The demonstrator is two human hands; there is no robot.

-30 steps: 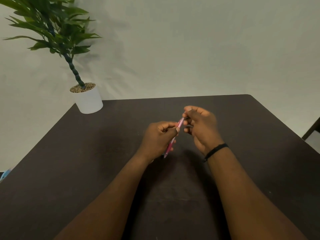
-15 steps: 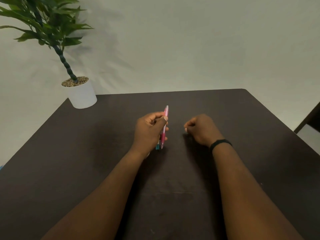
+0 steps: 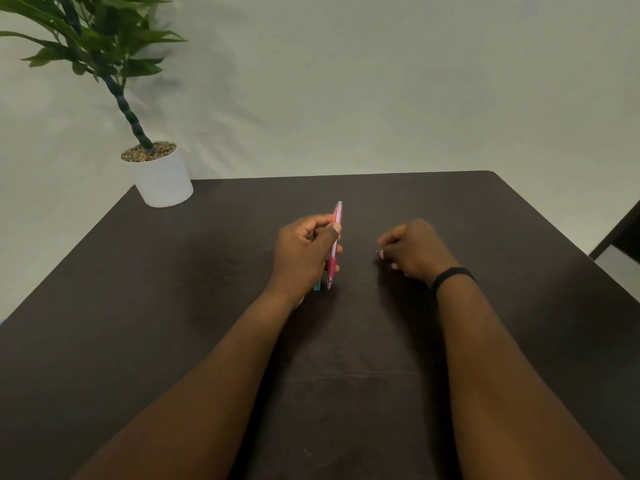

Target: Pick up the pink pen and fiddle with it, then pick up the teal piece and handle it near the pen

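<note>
My left hand (image 3: 304,252) grips a pink pen (image 3: 335,244) near the middle of the dark table (image 3: 173,306). The pen stands nearly upright, its tip down close to the tabletop. A small teal object (image 3: 317,285) shows just below that hand, mostly hidden by it. My right hand (image 3: 414,249) rests on the table a little to the right, its fingers curled in; something tiny may be pinched at its fingertips, but it is too small to tell. A black band (image 3: 450,276) circles the right wrist.
A green plant in a white pot (image 3: 162,178) stands at the table's far left corner. A pale wall runs behind the table. A dark chair part (image 3: 620,230) shows past the right edge.
A second ago both hands were together on the pen. The right hand has let go and moved right onto the table; the left hand has turned the pen upright.
</note>
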